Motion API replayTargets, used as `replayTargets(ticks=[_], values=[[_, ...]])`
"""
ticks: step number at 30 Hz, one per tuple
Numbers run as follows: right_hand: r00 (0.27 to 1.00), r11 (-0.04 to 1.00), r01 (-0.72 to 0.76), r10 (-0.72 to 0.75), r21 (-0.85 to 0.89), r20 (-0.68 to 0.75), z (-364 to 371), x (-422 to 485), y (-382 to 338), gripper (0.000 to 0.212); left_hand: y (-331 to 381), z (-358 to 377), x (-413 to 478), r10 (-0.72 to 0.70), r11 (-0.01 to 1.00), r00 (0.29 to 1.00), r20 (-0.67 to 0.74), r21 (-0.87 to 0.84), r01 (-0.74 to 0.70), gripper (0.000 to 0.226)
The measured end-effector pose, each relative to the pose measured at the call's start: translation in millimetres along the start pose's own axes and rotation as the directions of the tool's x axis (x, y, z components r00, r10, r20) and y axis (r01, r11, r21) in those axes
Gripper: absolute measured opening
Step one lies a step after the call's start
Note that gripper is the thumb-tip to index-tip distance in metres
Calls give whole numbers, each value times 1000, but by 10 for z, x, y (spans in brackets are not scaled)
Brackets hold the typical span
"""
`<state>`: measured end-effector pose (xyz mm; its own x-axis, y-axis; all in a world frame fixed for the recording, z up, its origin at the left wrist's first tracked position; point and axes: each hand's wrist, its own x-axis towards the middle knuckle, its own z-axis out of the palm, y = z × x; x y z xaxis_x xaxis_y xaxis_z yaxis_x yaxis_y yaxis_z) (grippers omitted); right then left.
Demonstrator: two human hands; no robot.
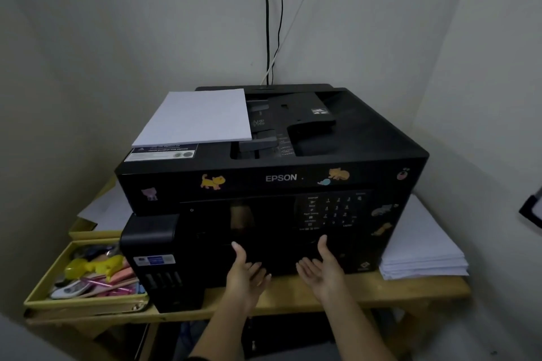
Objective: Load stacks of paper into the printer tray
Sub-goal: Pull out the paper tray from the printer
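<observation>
A black Epson printer [352, 138] with animal stickers stands on a wooden table. A thin stack of white paper [195, 117] lies flat on its lid at the left. A thicker pile of white paper [422, 246] rests on the table to the printer's right. My left hand [245, 271] and my right hand [324, 267] are held palm-up at the printer's lower front panel, fingers spread, with nothing in them. The thumbs touch the dark front face. No tray is seen pulled out.
A yellow tray [44, 291] of pens and small items sits at the left, beside the printer's ink tank block [161, 261]. Loose sheets [108, 211] lie behind it. Cables [267, 23] run up the wall. The wooden table edge [410, 290] runs below my hands.
</observation>
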<state>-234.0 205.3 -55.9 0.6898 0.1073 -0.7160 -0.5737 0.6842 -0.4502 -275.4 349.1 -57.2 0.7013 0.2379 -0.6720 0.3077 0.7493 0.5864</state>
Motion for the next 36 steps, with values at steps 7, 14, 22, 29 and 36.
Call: replayTargets(ticks=[7, 14, 22, 29, 36], values=[[996, 981, 58, -68, 183, 50, 78, 83, 129, 71, -24, -26, 151, -10, 979, 992, 124, -199, 34, 68], [996, 987, 63, -73, 144, 59, -3, 233, 147, 71, -21, -61, 221, -25, 983, 998, 58, -180, 35, 68], [975, 992, 113, -123, -61, -186, 43, 270, 286, 87, -120, -2, 122, -6, 1000, 993, -119, 5, 7, 72], [895, 989, 92, -133, -115, -427, -34, 239, 360, 83, -304, -33, 39, -84, 996, 990, -109, -41, 80, 82], [587, 510, 140, -733, -849, -344, -41, 217, 469, 99, -288, 118, -207, 586, 611, 683, -436, 792, -19, 111]])
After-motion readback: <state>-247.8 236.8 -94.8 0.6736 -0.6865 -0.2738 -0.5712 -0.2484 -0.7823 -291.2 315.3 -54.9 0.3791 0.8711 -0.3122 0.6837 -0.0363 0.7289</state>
